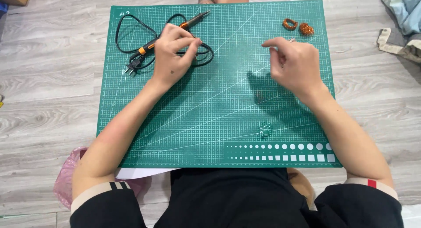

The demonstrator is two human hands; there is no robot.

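Soldering iron (pixel 175 31) lies far left on the green cutting mat (pixel 219 123), under the left hand (pixel 173 55), fingers curled together over its handle and black cord (pixel 131 35). It is judged light and rigid, best gripped at the orange-black handle, away from the tip. Right hand (pixel 294 63) hovers with fingers loosely pinched; a held item cannot be told.

Bright, even light — soft shadows

left hand (pixel 172 53) on soldering iron (pixel 175 30), green mat (pixel 219 118)

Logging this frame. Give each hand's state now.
Left hand: over the soldering iron, fingers curled; grip cannot be told.
Right hand: fingers pinched; contents cannot be told.
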